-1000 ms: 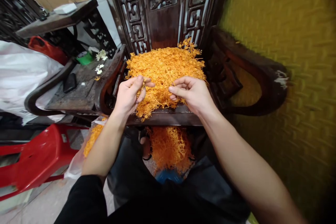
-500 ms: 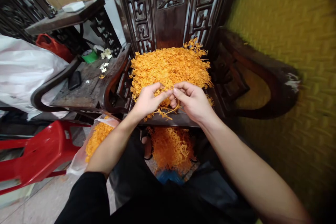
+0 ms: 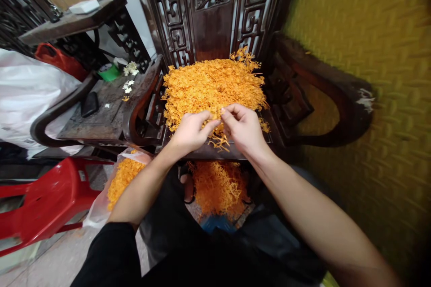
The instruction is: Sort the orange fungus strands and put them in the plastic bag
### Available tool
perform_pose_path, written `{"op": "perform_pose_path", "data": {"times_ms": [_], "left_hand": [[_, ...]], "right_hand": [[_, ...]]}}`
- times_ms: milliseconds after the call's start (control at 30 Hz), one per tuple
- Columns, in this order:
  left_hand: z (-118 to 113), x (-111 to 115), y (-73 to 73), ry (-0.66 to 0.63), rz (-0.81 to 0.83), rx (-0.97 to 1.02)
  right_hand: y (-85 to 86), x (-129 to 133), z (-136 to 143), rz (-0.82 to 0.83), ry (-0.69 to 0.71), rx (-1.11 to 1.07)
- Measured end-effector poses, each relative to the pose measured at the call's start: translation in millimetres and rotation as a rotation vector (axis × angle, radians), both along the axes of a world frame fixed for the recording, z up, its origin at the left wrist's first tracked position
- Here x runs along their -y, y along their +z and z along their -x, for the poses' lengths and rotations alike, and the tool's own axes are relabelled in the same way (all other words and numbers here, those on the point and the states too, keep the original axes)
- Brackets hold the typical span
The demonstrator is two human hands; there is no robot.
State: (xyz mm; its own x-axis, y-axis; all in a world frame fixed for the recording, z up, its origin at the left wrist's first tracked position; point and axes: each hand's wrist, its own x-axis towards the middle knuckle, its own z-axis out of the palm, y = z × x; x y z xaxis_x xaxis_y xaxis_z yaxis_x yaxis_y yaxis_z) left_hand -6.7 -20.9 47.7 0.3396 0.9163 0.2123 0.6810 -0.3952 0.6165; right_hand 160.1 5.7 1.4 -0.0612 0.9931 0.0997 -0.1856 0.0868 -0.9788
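Observation:
A large heap of orange, branching plastic-like pieces (image 3: 212, 83) covers the seat of a dark carved wooden chair (image 3: 213, 29). At the heap's front edge, my left hand (image 3: 191, 131) pinches an orange piece between thumb and fingers. Close beside it on the right, my right hand (image 3: 243, 126) also has its fingertips closed on an orange piece. The fingertips of both hands nearly meet. Orange strands (image 3: 219, 142) hang just below them over the seat's edge. Which strands belong to the held piece is hard to tell.
More orange pieces (image 3: 218, 188) lie between my legs above something blue (image 3: 217, 224). At left are a clear bag of orange pieces (image 3: 123, 179), a red plastic stool (image 3: 50, 202), and a wooden seat (image 3: 101, 121) with a black phone-like object (image 3: 89, 104) and green tape (image 3: 108, 72).
The view has shifted slightly. My hands have drawn a little apart at the fingertips, and the loop of orange strand below my right hand no longer shows.

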Motion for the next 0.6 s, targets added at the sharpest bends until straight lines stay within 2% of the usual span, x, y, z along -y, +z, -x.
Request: {"op": "perform_pose_path", "data": {"times_ms": [100, 133, 233, 333, 400, 500, 600], "left_hand": [[-2.3, 11.0, 8.6, -0.075, 0.146, 0.081], [-0.9, 12.2, 8.9, -0.078, 0.187, 0.128], [8.2, 5.6, 0.0, -0.009, 0.289, 0.334], [17.6, -7.2, -14.0, 0.038, 0.366, 0.509], [19.6, -11.9, -19.0, 0.055, 0.382, 0.568], [16.4, -12.2, -17.8, 0.072, 0.437, 0.673], [12.4, -10.5, -10.8, 0.08, 0.572, 0.823]], "right_hand": [[2.4, -21.8, -19.5, 0.038, -0.227, -0.189], [4.4, -26.9, -27.4, 0.034, -0.256, -0.198], [11.2, -26.5, -41.3, 0.049, -0.125, -0.185], [15.1, -8.7, -35.7, 0.036, 0.09, -0.185], [15.6, 2.5, -28.1, 0.02, 0.177, -0.178], [14.6, 9.5, -21.4, 0.008, 0.212, -0.183], [13.7, 9.5, -20.3, -0.005, 0.214, -0.192]]}}
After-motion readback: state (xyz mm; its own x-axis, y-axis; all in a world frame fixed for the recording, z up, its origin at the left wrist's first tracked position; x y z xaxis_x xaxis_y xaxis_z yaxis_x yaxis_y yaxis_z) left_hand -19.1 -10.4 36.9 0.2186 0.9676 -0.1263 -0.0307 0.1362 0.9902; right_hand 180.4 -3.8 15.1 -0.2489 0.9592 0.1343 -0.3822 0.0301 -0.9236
